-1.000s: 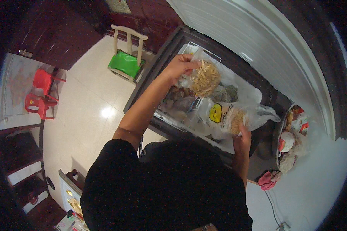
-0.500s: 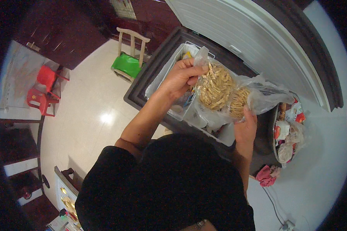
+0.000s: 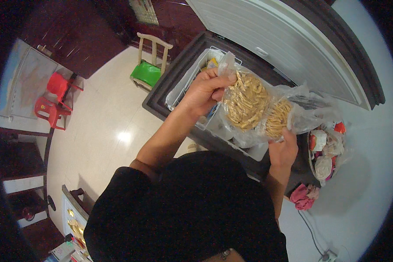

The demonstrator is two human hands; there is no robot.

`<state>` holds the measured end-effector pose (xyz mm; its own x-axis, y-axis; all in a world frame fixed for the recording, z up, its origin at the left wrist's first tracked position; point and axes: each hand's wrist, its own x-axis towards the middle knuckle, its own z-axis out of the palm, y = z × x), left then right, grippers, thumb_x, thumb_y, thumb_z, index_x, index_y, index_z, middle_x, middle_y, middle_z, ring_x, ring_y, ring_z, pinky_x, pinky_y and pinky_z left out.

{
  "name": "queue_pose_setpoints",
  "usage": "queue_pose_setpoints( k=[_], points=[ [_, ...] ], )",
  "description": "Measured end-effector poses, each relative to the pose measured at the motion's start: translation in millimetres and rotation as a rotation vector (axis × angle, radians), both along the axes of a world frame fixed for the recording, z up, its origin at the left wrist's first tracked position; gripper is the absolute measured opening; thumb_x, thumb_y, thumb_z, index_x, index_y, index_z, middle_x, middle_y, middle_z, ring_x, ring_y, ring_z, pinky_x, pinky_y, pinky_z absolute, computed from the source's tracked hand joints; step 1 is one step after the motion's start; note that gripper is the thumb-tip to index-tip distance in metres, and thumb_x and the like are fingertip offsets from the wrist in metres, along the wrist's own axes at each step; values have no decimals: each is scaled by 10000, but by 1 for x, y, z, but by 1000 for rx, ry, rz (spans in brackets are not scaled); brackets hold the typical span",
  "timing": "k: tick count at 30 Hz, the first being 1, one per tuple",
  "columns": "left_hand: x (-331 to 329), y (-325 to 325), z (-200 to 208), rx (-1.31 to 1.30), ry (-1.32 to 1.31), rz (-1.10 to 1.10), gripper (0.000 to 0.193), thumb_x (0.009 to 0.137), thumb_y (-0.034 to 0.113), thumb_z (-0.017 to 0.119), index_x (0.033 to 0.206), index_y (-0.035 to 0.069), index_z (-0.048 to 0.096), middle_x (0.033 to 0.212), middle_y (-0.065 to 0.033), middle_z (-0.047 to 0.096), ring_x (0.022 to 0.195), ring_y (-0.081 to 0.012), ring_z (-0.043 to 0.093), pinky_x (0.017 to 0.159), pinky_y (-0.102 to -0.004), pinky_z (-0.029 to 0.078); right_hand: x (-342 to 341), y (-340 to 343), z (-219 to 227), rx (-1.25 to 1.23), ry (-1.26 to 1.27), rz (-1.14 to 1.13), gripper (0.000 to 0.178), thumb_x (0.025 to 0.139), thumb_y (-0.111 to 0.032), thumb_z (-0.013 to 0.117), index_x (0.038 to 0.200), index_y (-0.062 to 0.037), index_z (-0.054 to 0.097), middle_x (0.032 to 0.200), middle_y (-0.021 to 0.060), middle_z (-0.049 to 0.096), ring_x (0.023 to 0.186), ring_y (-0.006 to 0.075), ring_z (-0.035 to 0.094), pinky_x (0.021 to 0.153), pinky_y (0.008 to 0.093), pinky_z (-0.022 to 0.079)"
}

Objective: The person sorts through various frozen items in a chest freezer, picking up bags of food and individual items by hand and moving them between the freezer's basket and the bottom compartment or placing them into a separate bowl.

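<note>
Over an open chest freezer [image 3: 161, 94] I hold up a clear plastic bag [image 3: 244, 102] filled with yellowish-brown strips of food in two clumps, a larger one on the left and a smaller one on the right. I cannot tell what food it is. My left hand [image 3: 205, 91] pinches the bag's upper left edge between thumb and fingers. At the lower right, my right hand [image 3: 284, 150] grips the bag beside the smaller clump. Loose plastic trails off to the right. Below the bag, a white wire basket [image 3: 192, 83] is partly hidden inside the freezer.
The freezer lid [image 3: 288, 48] stands raised at the back. To the right sits a round container of packets and bags [image 3: 325, 153], with a pink cloth [image 3: 303, 196] nearer me. A green-seated chair [image 3: 147, 72] and red plastic chairs [image 3: 54, 100] stand to the left.
My right hand has shifted slightly right and down with its side of the bag, and the smaller clump moved along. My left hand keeps its pinch. The view has tilted slightly.
</note>
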<state>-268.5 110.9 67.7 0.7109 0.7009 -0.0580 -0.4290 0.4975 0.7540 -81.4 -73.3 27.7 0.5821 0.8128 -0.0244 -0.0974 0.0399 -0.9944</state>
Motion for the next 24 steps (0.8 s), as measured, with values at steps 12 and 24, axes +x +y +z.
queue_pose_setpoints(
  k=[12,24],
  points=[
    [27,-33,8,58,66,-65,133,779,151,668,865,63,619,690,47,563,469,0,383,394,-154,249,16,-21,-23,-148,-270,148,504,832,-127,493,1300,-19,343,1254,109,450,1173,256,429,970,421,357],
    [36,-29,4,658,328,87,222,825,256,630,877,40,632,696,18,572,571,-67,487,524,-214,388,2,-4,-10,73,321,191,455,899,-235,426,1266,29,372,1259,127,445,1153,251,449,971,387,365]
  ],
)
